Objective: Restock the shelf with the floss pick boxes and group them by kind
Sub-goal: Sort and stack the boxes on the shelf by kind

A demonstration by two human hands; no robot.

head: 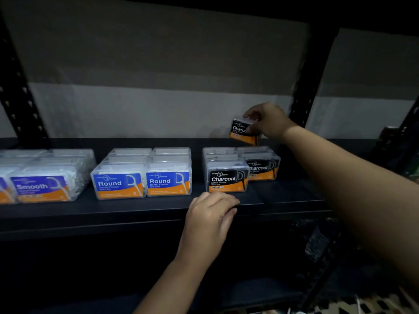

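Dim overall; upper band and lower third nearly black. Brightest on pale back wall [147, 109], lit from front and low, with darker band above. Soft shadow beside raised box [243, 130] on wall. Labels on front boxes [167, 182] legible; far-left boxes [38, 186] smeared and soft. Uprights [18, 87] bowed by wide-angle distortion at edges. Slight motion blur on left hand [210, 214].

Black-and-orange Charcoal boxes [227, 180], blue-and-orange Round boxes [167, 183], seemingly black shelf [136, 214].
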